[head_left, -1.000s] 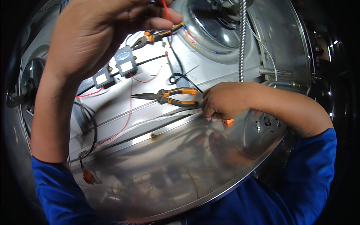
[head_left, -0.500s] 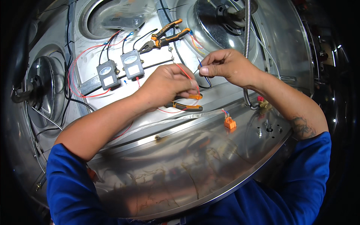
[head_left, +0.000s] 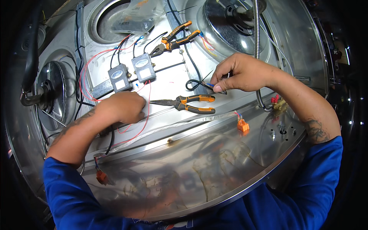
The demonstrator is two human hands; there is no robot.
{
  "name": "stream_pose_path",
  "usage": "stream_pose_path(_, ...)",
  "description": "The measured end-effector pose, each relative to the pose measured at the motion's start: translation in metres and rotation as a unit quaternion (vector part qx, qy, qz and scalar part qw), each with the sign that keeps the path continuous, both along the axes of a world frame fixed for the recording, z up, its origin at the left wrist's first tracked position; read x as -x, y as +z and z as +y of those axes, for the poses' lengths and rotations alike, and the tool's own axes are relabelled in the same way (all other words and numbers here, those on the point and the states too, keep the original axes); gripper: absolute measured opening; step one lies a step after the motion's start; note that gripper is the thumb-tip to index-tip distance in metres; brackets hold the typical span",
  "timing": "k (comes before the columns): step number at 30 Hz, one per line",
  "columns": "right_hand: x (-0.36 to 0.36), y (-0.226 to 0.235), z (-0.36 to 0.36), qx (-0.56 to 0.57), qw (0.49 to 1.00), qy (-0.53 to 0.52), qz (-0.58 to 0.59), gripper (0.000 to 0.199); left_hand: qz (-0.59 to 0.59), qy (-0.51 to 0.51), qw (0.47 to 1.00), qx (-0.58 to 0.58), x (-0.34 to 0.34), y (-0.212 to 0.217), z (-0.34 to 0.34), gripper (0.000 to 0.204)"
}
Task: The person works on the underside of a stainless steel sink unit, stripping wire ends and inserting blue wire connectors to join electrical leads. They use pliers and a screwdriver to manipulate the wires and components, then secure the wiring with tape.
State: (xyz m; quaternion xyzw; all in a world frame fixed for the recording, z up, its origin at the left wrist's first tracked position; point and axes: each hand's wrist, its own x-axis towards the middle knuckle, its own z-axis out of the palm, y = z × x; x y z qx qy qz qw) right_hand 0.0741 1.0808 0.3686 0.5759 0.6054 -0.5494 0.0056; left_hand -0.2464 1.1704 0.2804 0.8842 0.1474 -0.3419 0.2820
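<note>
Right hand [head_left: 239, 73] pinched a black wire [head_left: 195, 85] near the metal panel's [head_left: 214, 161] far edge; left hand [head_left: 122, 107] curled shut on a red wire [head_left: 147, 111], needle-nose pliers [head_left: 188, 104] lying between them.

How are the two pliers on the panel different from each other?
The near pliers lie flat just beyond the left hand, long thin nose pointing left, jaws closed. The far pliers lie slanted higher up by the round housing, with a shorter, stubbier nose and handles spread apart. Both have orange-and-black handles; no hand touches either.
</note>
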Motion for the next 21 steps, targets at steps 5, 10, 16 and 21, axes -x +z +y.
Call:
stream_pose_path(5, -0.005, -0.005, 0.005, -0.105, 0.991, 0.086, 0.015, 0.028, 0.024, 0.011, 0.998, -0.065, -0.005, -0.02, -0.01, 0.035)
stream_pose_path(10, -0.014, -0.001, 0.003, -0.127, 0.99, 0.065, -0.001, 0.03, -0.028, 0.021, 0.993, -0.116, -0.016, -0.005, -0.012, 0.031)
stream_pose_path(16, -0.01, 0.004, 0.005, -0.09, 0.993, 0.065, -0.036, 0.029, -0.125, -0.012, 0.975, -0.182, -0.017, 0.003, -0.016, 0.022)
stream_pose_path(21, -0.017, -0.006, 0.006, -0.136, 0.985, 0.104, -0.015, 0.029, -0.206, -0.062, 0.96, -0.181, -0.009, -0.017, -0.023, 0.016)
